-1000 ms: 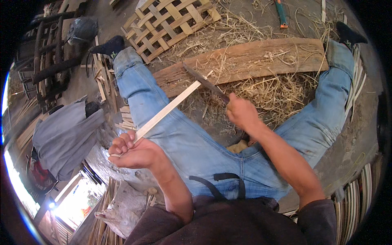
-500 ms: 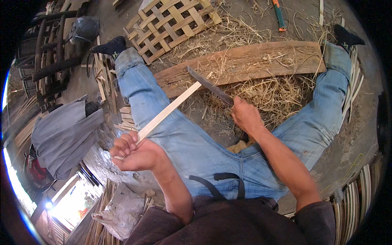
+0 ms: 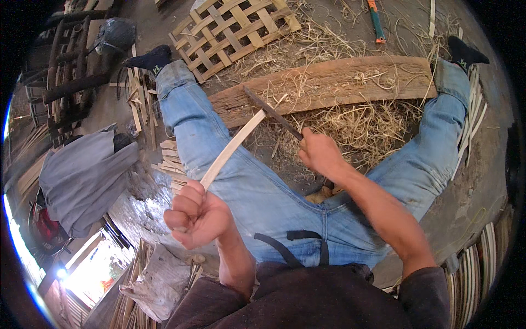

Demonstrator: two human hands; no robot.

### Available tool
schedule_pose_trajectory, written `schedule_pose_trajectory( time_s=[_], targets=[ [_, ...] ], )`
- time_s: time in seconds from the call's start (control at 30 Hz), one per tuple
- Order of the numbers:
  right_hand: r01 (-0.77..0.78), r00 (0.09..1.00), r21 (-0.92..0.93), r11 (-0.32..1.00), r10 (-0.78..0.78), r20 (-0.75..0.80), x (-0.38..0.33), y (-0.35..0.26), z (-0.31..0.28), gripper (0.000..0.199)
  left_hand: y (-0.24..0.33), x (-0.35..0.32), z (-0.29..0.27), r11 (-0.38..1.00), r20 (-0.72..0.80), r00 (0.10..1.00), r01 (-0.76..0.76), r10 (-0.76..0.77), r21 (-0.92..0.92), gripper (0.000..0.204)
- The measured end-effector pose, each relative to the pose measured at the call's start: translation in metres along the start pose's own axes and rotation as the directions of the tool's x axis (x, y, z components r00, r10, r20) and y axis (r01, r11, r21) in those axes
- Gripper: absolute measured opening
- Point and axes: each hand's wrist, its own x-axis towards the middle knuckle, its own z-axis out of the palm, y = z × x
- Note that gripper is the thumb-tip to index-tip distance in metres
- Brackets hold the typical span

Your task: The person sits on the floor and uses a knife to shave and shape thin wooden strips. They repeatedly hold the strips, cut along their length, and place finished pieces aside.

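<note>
A pale, flat wooden strip [image 3: 231, 149] slants up from my left hand [image 3: 198, 215], whose fingers are wrapped round its lower end. My right hand [image 3: 320, 152] grips a long dark knife [image 3: 275, 115], its handle mostly hidden in the fist. Near the strip's far end the blade crosses it, and the strip bows slightly there. Past the blade, the strip's tip lies over the edge of a weathered wooden plank [image 3: 339, 82], which spans between my lower legs. Curly shavings [image 3: 364, 131] are heaped just this side of the plank.
Beyond the plank lie a woven lattice panel [image 3: 233, 33] and an orange-and-green handled tool [image 3: 376, 22]. Cut strips [image 3: 137, 104] lie by my left foot, long strips [image 3: 472, 120] along my right leg. A grey cloth [image 3: 87, 178] hangs at the left.
My left hand has turned into a tighter fist and moved right and nearer. The knife has shifted left with my right hand, and the strip now bends where it was straight.
</note>
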Motion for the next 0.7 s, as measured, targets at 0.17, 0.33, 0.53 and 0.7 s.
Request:
schedule_pose_trajectory(
  time_s=[0.17,0.33,0.53,0.7],
  targets=[
    [0.091,0.992,-0.11,0.99,-0.08,0.1,-0.011,-0.015,-0.006,0.029,0.01,-0.008,0.008,0.998,0.081,0.996,0.029,-0.024,-0.058,0.046],
    [0.073,0.994,-0.015,0.997,-0.074,-0.085,-0.003,0.03,0.012,0.028,0.011,-0.01,0.018,0.99,0.147,0.989,0.039,-0.019,-0.132,0.045],
    [-0.019,0.998,-0.06,0.998,0.015,-0.055,-0.005,0.024,0.025,0.027,0.009,0.01,0.007,0.978,-0.118,0.987,0.089,-0.112,-0.188,0.038],
    [0.022,1.0,-0.105,0.994,-0.022,-0.002,-0.008,0.019,0.026,0.031,-0.008,0.029,-0.024,0.995,-0.429,0.898,0.099,-0.096,-0.014,0.036]
  ],
)
